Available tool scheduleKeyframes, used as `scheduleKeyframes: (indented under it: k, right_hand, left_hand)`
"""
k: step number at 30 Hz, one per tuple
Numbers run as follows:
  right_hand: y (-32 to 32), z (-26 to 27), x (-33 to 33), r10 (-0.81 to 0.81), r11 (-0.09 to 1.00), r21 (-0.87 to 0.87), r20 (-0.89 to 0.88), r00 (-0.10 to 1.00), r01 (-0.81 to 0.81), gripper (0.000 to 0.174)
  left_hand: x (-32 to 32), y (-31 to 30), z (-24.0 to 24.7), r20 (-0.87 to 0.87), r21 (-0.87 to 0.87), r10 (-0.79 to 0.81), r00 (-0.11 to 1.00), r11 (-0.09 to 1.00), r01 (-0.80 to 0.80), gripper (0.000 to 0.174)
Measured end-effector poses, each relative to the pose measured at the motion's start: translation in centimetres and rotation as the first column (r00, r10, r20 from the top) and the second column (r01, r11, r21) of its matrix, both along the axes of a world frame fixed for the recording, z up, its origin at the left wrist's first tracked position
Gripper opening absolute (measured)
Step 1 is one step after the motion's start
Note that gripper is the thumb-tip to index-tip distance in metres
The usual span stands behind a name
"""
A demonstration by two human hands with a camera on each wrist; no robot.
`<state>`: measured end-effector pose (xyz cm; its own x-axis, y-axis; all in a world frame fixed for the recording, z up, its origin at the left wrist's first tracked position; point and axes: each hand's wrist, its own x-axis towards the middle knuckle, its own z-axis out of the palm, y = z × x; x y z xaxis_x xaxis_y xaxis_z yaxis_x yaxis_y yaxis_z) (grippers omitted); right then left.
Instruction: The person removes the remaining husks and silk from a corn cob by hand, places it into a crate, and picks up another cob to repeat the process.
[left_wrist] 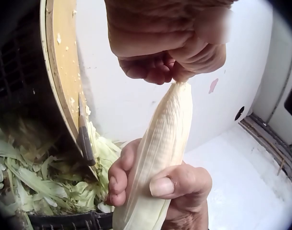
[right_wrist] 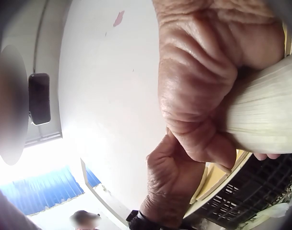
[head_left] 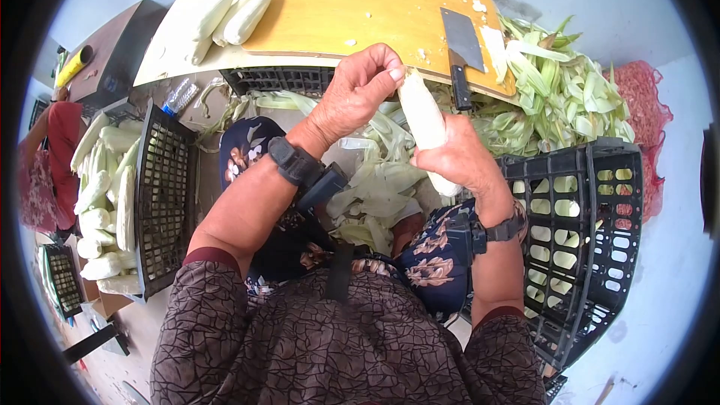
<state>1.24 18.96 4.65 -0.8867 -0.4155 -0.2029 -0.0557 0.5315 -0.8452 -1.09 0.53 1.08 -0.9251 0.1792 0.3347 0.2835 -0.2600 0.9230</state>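
An ear of corn point(head_left: 421, 116) in thin pale husk is held tilted over the lap. Its lower half is wrapped by my right hand point(head_left: 466, 151), with the thumb laid across it in the left wrist view. At the upper end, my left hand point(head_left: 361, 90) pinches the narrow tip point(left_wrist: 181, 87) between thumb and curled fingers. From the right wrist, the right palm point(right_wrist: 198, 91) hides part of the ear, and the left hand point(right_wrist: 171, 175) shows behind it.
A cleaver point(head_left: 463, 41) lies on the yellow board point(head_left: 352, 0), with several ears point(head_left: 244, 15) at its left. Loose husks point(head_left: 555, 90) pile up at right. Black crates stand either side: the left one point(head_left: 166, 195) holds ears, the right one point(head_left: 577, 232) pale pieces.
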Motion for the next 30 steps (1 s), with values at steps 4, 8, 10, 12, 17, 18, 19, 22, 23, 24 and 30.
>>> scheduleKeyframes:
  k: [4,8,10,12,17,18,19,22,23,24,30]
  right_hand:
    - [0.5,-1.7,-0.1,0.018,0.991,0.131,-0.047,0.999,-0.012,0.028]
    - [0.8,-1.7,0.1,0.040,0.987,0.158,-0.047,0.998,-0.032,0.028]
    - [1.1,-0.8,0.1,0.015,0.997,0.073,0.021,1.000,-0.017,0.025]
    - [1.2,0.2,0.1,-0.004,1.000,-0.011,0.092,0.996,0.005,0.022]
    - [1.2,0.8,0.1,-0.049,0.981,-0.180,0.114,0.992,0.069,0.023]
    - [1.1,0.8,0.1,-0.055,0.980,-0.184,0.118,0.992,0.077,0.024]
    - [1.1,0.8,0.1,-0.052,0.981,-0.181,0.115,0.992,0.073,0.024]
    - [1.1,0.6,-0.1,-0.030,0.983,-0.174,0.123,0.992,0.051,0.025]
    - [1.1,0.5,-0.1,-0.045,0.984,-0.167,0.124,0.991,0.065,0.025]
    - [1.2,0.5,-0.1,-0.061,0.984,-0.160,0.126,0.990,0.081,0.025]
    - [1.0,0.2,-0.2,-0.026,0.989,-0.141,0.107,0.994,0.041,0.024]
  left_hand:
    - [-0.8,-0.9,-0.2,0.029,0.079,0.008,1.000,0.997,-0.010,0.013]
    - [-2.6,-3.1,-0.4,0.058,0.266,0.141,0.988,0.952,-0.152,0.013]
    - [-2.4,-3.4,0.1,0.065,0.277,0.145,0.987,0.948,-0.157,0.016]
    - [-2.0,-3.4,0.4,0.073,0.289,0.148,0.986,0.943,-0.163,0.019]
    - [-0.4,-3.1,2.1,0.185,-0.040,0.072,0.980,0.997,-0.066,0.033]
    - [-0.3,-3.2,2.4,0.200,-0.201,0.054,0.978,0.979,-0.013,0.034]
    - [-0.3,-3.5,2.4,0.217,-0.231,-0.021,0.976,0.970,0.073,0.025]
    - [-0.4,-2.1,1.4,0.103,-0.086,-0.223,0.969,0.969,0.232,0.009]
    - [-0.4,-2.1,1.2,0.140,-0.015,-0.323,0.936,0.944,0.328,0.013]
    - [-0.3,-1.9,1.1,0.141,-0.013,-0.322,0.936,0.945,0.327,0.013]
    - [0.0,-1.4,1.2,0.096,-0.037,-0.245,0.965,0.968,0.250,0.018]
